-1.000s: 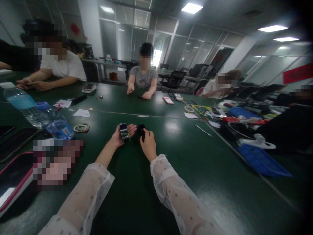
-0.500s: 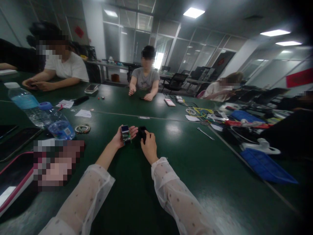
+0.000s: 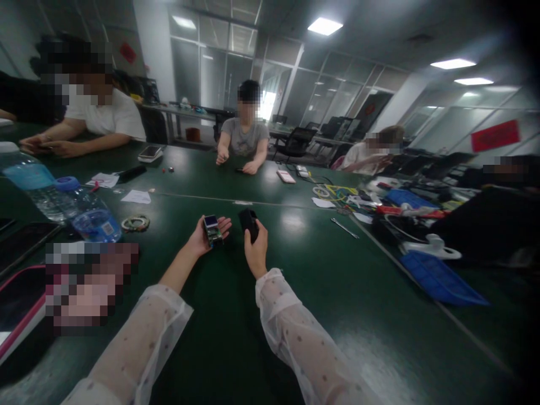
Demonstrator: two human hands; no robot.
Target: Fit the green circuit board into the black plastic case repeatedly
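Note:
On the palm of my left hand (image 3: 198,238) rests a small circuit board (image 3: 213,232) with a little screen at its upper end. My thumb lies along its side and the fingers reach out beyond it. Just to the right, my right hand (image 3: 257,251) grips a black case (image 3: 247,221), thumb on one side and fingers on the other. The case and the board are apart, both held over the dark green table (image 3: 223,315). What the inside of the case looks like I cannot make out.
Left of my hands stand water bottles (image 3: 95,216), a coiled bracelet-like ring (image 3: 135,223) and phones. On the right lie a wrench (image 3: 343,228), cables (image 3: 337,194) and a blue tray (image 3: 441,278). Several people sit around the table, one in a grey shirt (image 3: 244,138) opposite.
My right hand has turned the black case so more of its flat side shows. The board stays on my left palm. The whole view has shifted slightly.

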